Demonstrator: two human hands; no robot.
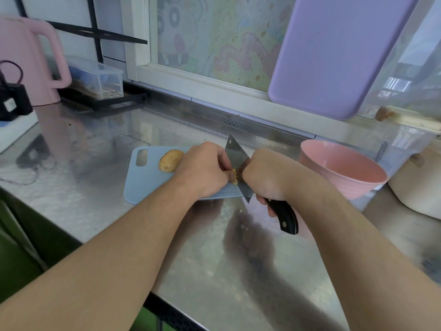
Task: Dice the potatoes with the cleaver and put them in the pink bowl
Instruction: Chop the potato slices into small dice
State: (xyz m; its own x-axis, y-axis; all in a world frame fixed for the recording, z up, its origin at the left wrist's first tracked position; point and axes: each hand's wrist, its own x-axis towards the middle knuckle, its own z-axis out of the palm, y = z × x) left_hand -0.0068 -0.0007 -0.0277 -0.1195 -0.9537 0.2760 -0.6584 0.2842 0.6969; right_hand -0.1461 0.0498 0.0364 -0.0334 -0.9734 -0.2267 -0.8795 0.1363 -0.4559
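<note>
Right hand [265,177] clenched on cleaver [238,163] handle; left hand [202,168] pinching potato piece [233,176] just left of blade. Pink bowl [343,173] rightward, nearer right hand.

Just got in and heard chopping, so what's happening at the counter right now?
A person is cutting a potato on a blue cutting board. The right hand grips the cleaver by its black handle, blade down on the board. The left hand holds the potato piece against the blade. A whole potato waits on the board behind that hand. The pink bowl stands to the right of the board, and no potato shows in it.
</note>
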